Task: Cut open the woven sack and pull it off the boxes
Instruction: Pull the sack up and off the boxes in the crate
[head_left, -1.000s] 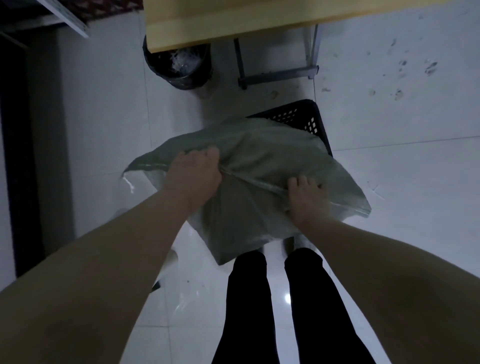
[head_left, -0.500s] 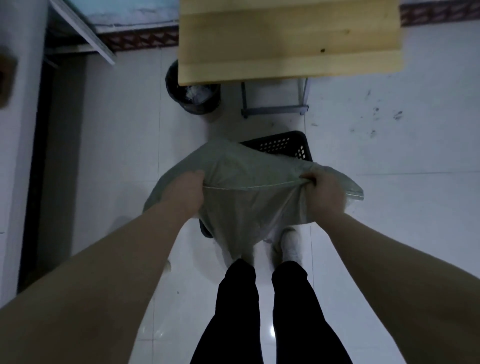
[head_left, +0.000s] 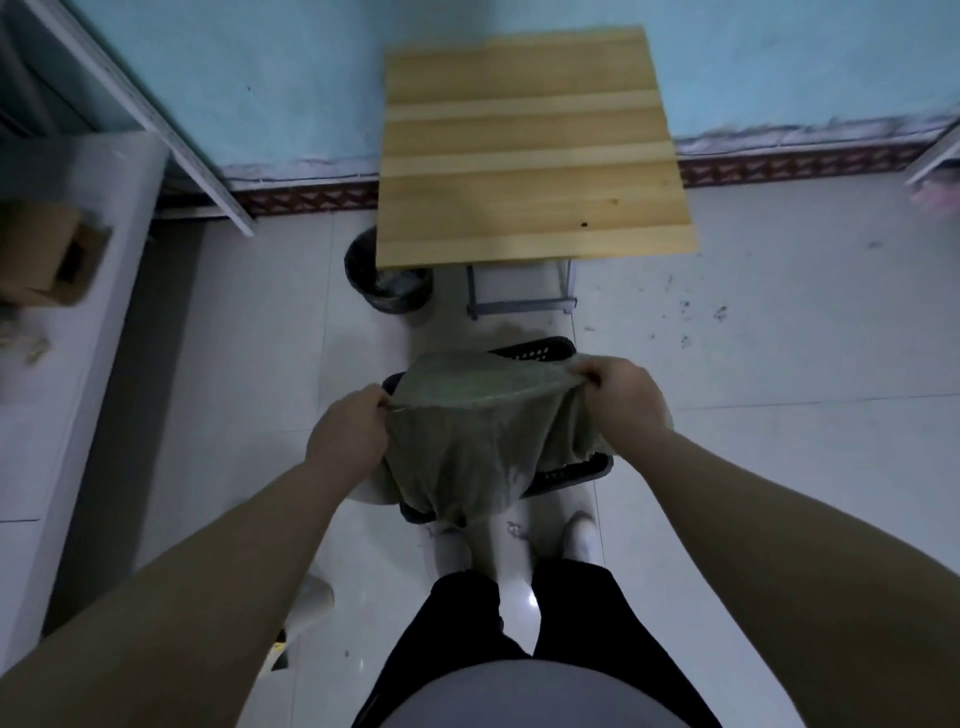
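A grey-green woven sack (head_left: 478, 441) hangs stretched between my two hands, over a black perforated plastic crate (head_left: 571, 470) on the floor. My left hand (head_left: 350, 431) is closed on the sack's left edge. My right hand (head_left: 621, 397) pinches its right upper edge. The sack droops limp below my hands and hides most of the crate. No boxes show inside the crate or the sack.
A wooden slatted table (head_left: 530, 150) stands ahead against a blue wall, with a black bin (head_left: 387, 278) beside its left leg. A white counter (head_left: 62, 332) with a cardboard box (head_left: 44, 254) runs along the left. My legs and white shoes (head_left: 579, 538) are just behind the crate.
Both hands shifted from the top of the sack to its side edges and lifted it, folding it narrower. My view tilted up, bringing the whole table and wall into sight.
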